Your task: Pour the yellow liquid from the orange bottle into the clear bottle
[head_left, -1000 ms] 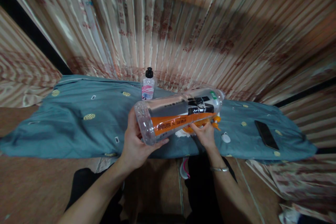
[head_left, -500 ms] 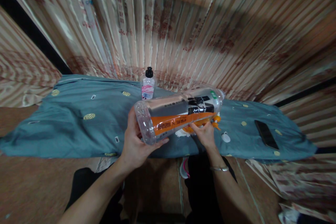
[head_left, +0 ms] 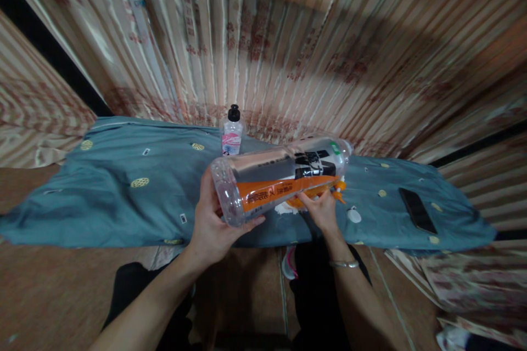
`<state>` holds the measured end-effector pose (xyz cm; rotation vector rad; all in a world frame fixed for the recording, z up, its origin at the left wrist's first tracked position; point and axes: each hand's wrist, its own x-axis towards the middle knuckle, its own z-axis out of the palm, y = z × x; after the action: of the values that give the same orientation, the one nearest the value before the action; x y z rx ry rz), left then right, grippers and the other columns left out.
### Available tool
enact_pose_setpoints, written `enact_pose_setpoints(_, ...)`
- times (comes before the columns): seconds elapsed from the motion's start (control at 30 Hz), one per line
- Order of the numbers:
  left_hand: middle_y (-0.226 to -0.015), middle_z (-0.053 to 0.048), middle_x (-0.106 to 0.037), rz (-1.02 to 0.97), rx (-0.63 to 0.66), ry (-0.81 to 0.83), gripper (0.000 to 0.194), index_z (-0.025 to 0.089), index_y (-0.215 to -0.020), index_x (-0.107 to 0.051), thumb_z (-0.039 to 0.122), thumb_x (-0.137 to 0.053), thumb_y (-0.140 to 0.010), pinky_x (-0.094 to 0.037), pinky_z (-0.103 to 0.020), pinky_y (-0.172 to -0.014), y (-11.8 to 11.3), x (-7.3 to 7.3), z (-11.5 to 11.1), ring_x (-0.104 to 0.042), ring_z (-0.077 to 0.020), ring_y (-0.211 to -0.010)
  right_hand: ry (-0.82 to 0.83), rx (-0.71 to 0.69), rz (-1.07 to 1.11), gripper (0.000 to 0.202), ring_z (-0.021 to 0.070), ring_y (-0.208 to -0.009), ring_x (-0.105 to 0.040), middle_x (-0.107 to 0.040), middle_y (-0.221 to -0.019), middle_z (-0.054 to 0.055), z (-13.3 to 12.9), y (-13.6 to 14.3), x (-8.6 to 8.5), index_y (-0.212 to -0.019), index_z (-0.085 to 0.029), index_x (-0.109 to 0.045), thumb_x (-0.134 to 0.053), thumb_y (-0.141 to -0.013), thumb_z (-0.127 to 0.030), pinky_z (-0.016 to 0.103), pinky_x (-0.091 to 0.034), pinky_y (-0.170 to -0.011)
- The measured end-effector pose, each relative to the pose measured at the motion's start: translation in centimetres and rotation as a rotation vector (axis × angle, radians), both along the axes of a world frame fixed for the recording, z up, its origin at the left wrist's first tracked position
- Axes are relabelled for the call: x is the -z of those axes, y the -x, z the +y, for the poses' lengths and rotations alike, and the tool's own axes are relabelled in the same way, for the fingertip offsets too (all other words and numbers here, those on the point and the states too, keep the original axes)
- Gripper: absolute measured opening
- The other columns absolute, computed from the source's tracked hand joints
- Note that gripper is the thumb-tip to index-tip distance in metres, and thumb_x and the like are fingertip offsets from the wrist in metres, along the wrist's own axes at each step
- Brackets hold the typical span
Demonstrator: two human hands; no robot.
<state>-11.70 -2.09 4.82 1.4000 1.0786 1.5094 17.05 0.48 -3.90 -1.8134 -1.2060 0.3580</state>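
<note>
A large clear plastic bottle (head_left: 280,173) with an orange and black label lies tilted across the middle, its neck to the right. My left hand (head_left: 214,225) is wrapped round its base end, the thumb along the underside. Under the neck half, my right hand (head_left: 321,208) is closed, with a bracelet on the wrist; its fingertips are partly behind the bottle. Right at those fingers is an orange thing (head_left: 338,192), mostly hidden by the bottle. Something white (head_left: 286,208) shows below the bottle. What my right hand grips is unclear.
Behind the big bottle stands a small bottle (head_left: 231,134) with a black cap and pink label. On the blue-green cloth (head_left: 111,192) at the right are a white oval piece (head_left: 354,215) and a black phone (head_left: 417,210). Striped curtains (head_left: 263,49) hang behind.
The clear bottle has rolled slightly about its length, so the label's print has shifted. Both hands stay in almost the same place.
</note>
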Motion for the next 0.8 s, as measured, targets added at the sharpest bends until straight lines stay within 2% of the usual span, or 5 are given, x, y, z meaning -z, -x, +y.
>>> enact_pose_setpoints(0.1, -0.131, -0.013, -0.070, 0.002, 0.008, 0.023, 0.081, 0.021, -0.119, -0.065, 0.054, -0.100, -0.053, -0.066, -0.053, -0.100, 0.02, -0.15, -0.09, -0.074, -0.0364, -0.118, -0.006, 0.024, -0.014, 0.065, 0.0405, -0.101, -0.077, -0.080, -0.106, 0.020, 0.05, -0.04, 0.12, -0.101, -0.019, -0.069, -0.081, -0.062, -0.070, 0.056, -0.060, -0.094)
enact_pose_setpoints(0.27, -0.135, -0.015, -0.068, 0.005, 0.017, 0.000, 0.077, 0.019, -0.112, -0.066, 0.056, -0.099, -0.054, -0.069, -0.052, -0.093, -0.02, -0.15, -0.06, -0.076, -0.0356, -0.114, 0.005, 0.006, -0.007, 0.060, 0.0378, -0.099, -0.077, -0.081, -0.105, 0.017, 0.02, -0.10, 0.19, -0.099, -0.021, -0.069, -0.081, -0.064, -0.067, 0.054, -0.060, -0.094)
enact_pose_setpoints(0.57, -0.132, -0.014, -0.070, -0.014, 0.013, -0.012, 0.068, 0.020, -0.100, -0.063, 0.053, -0.100, -0.053, -0.066, -0.052, -0.099, -0.08, -0.17, 0.03, -0.074, -0.0359, -0.119, 0.007, 0.050, -0.023, 0.066, 0.0410, -0.102, -0.077, -0.081, -0.104, 0.019, 0.04, 0.04, 0.01, -0.099, -0.020, -0.068, -0.079, -0.060, -0.073, 0.057, -0.059, -0.094)
enact_pose_setpoints(0.8, -0.126, -0.011, -0.072, -0.013, 0.004, -0.004, 0.074, 0.022, -0.114, -0.066, 0.053, -0.099, -0.055, -0.066, -0.054, -0.100, -0.11, -0.28, -0.13, -0.074, -0.0363, -0.119, 0.038, 0.026, -0.002, 0.061, 0.0408, -0.103, -0.077, -0.081, -0.105, 0.018, -0.06, 0.10, -0.25, -0.098, -0.020, -0.070, -0.081, -0.062, -0.069, 0.057, -0.059, -0.096)
